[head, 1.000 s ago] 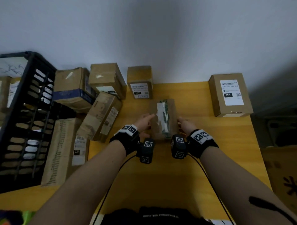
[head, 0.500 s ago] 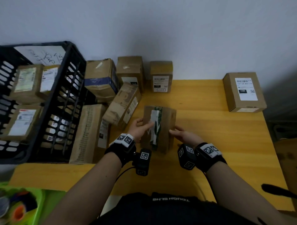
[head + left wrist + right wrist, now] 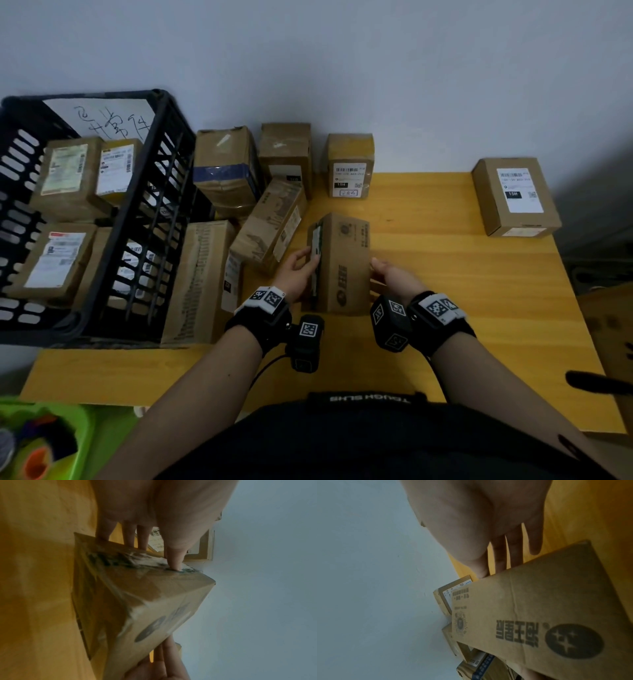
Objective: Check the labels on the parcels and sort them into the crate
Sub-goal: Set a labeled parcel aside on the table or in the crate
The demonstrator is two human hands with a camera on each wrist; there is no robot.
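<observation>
Gripping from both sides: left hand (image 3: 297,274) thumb on the top edge, fingers curled down the left face of the long brown printed cardboard parcel (image 3: 342,263); right hand (image 3: 394,277) fingers straight, pressed flat on its right face. Parcel sits mid-table on the yellow wooden table (image 3: 445,308), torn white label (image 3: 315,246) along its left edge. Just left, a leaning brown box (image 3: 270,222) nearly touches it. Bare table to the right and front; a labelled brown box (image 3: 513,195) well apart at the far right corner. Black slotted plastic crate (image 3: 144,212) at the table's left edge, parcels inside.
</observation>
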